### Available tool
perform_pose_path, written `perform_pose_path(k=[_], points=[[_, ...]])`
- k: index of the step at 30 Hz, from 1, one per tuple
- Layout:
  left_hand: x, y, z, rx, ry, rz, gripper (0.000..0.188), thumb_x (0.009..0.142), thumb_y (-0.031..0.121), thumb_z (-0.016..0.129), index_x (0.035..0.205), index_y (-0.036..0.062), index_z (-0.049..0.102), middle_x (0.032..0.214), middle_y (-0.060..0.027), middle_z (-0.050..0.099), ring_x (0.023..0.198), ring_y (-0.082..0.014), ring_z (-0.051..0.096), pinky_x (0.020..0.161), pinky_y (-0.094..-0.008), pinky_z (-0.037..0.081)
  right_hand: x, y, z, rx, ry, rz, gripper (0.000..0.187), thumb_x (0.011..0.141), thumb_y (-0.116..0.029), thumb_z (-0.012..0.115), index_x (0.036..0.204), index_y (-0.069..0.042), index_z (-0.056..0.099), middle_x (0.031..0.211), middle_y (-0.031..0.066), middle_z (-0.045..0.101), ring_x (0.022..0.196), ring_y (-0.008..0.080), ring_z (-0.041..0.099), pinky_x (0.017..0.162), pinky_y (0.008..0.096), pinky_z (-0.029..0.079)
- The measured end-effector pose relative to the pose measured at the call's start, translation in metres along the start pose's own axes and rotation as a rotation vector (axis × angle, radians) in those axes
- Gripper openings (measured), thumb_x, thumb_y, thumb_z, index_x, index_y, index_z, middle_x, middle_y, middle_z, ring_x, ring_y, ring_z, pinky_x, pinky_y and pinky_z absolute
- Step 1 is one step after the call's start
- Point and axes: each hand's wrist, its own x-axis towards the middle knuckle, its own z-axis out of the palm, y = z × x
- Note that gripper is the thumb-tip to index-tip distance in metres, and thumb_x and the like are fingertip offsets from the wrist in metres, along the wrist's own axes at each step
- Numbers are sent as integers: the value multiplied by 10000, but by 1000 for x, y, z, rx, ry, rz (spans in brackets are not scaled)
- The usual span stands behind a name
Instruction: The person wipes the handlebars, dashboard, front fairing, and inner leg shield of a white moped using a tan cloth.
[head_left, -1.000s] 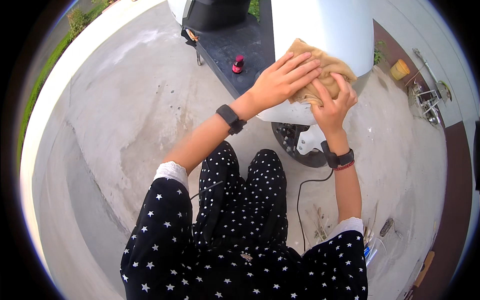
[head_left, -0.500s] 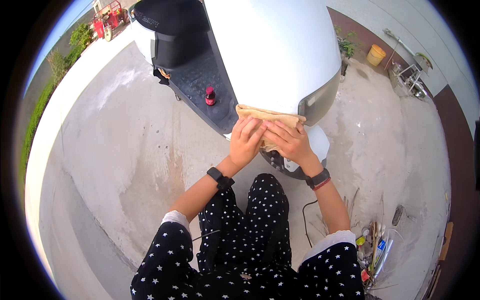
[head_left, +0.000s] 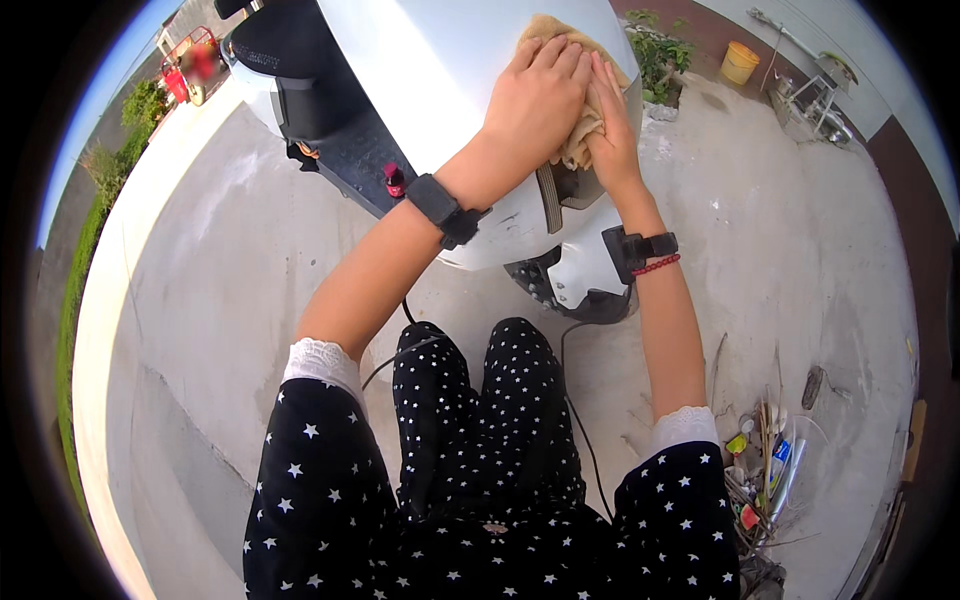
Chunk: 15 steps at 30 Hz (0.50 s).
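A white scooter (head_left: 420, 85) stands in front of me, its smooth front panel nearest. On that panel's right side, above the grey light (head_left: 577, 188), lies a folded tan cloth (head_left: 576, 152). My left hand (head_left: 545, 95) presses over the cloth, fingers together and curved along it. Close against it, my right hand (head_left: 612, 135) grips the cloth's right edge. Part of the cloth is hidden under both hands. A small dark bottle with a pink cap and label (head_left: 394, 182) stands on the scooter's black footboard (head_left: 345, 135), partly behind my left forearm.
Concrete ground surrounds the scooter. A thin black cable (head_left: 590, 450) runs beside my legs. Sticks and litter (head_left: 765, 470) lie at the lower right. By the wall stand a yellow bucket (head_left: 740, 63) and a metal machine (head_left: 815, 100). A green plant (head_left: 655, 55) grows behind the scooter.
Both hands have moved the cloth up and to the right over the panel, away from its lower edge. My left hand now lies higher over the cloth. The view has shifted slightly.
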Motion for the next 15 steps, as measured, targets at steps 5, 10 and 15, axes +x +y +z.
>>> perform_pose_path(k=[5,10,15], points=[[-4,25,24,63,-24,59,394,754,156,597,1117,3,597,1157,-111,587,1149,-224,503,1000,-335,350,-26,13,-6,57,34,69,546,795,22,419,1334,-68,429,1460,89,320,1385,273,201,1121,389,177],[-24,64,20,42,-143,129,366,769,127,569,1112,3,581,1167,-93,587,1152,-210,513,1007,-322,369,-73,13,-14,127,146,228,538,744,101,408,1255,-37,506,1397,110,417,1335,266,324,1092,353,270],[-64,117,37,-12,-248,197,387,757,125,547,1092,-68,566,1144,-171,595,1075,-247,567,981,-336,390,-114,23,-76,-108,-153,220,499,678,134,409,1113,-15,604,1212,134,581,1147,282,536,952,334,429]])
